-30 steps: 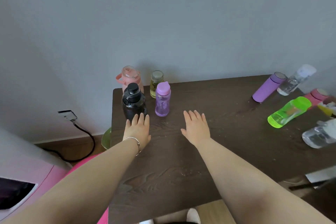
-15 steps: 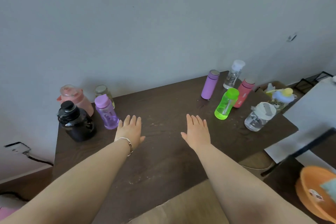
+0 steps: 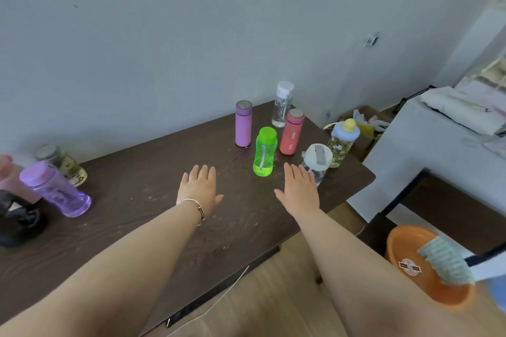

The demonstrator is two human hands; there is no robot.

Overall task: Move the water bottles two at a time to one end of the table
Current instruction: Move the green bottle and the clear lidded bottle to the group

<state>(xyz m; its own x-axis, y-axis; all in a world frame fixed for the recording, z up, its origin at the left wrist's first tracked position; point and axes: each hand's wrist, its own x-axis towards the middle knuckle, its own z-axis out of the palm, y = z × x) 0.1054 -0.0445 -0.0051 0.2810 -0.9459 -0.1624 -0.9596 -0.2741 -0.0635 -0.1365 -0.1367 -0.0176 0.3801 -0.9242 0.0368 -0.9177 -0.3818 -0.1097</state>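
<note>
Empty, open-palmed grips, left hand and right hand, hover over the worktop at frame centre, apparently reaching for the next pair, likely the green bottle and white-lidded bottle, among six bottles right of centre.

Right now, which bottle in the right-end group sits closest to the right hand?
The clear bottle with the white flip lid: the right hand overlaps its lower part in view. The green bottle stands further left, between the two hands; the rest stand behind.
</note>
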